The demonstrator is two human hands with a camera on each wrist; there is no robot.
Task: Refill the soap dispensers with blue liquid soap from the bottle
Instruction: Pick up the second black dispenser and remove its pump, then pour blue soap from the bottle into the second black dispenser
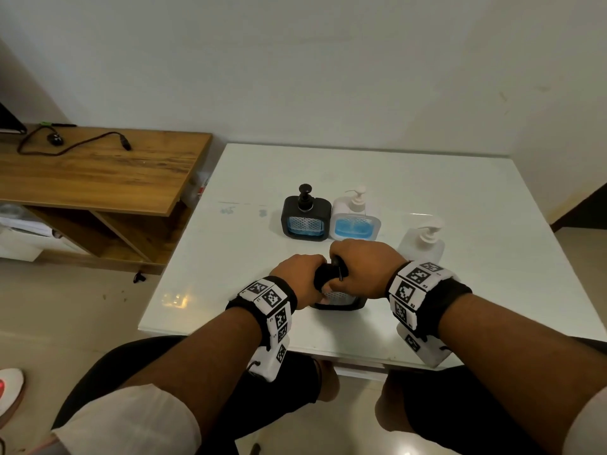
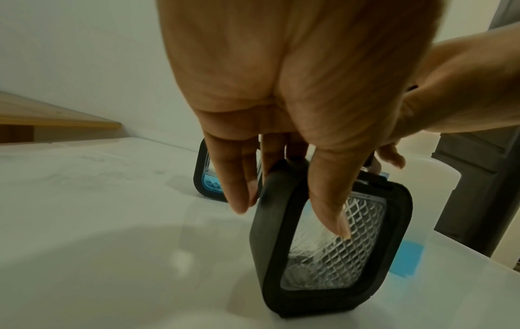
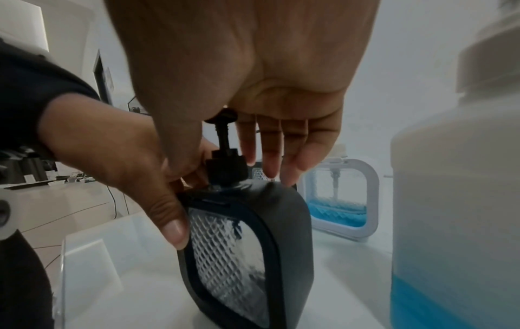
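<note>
Near edge of the surface [image 1: 460,198]: left hand [image 1: 300,277] grips the body of the near black dispenser [image 2: 332,236], which looks empty of soap. Right hand [image 1: 363,267] is curled over its pump [image 3: 225,151], likely to unscrew it. Twist at the collar, keep the body flat and steady. Bottle [image 1: 422,244] stands just right, low on blue soap. Two more dispensers [image 1: 328,218] farther back.
</note>
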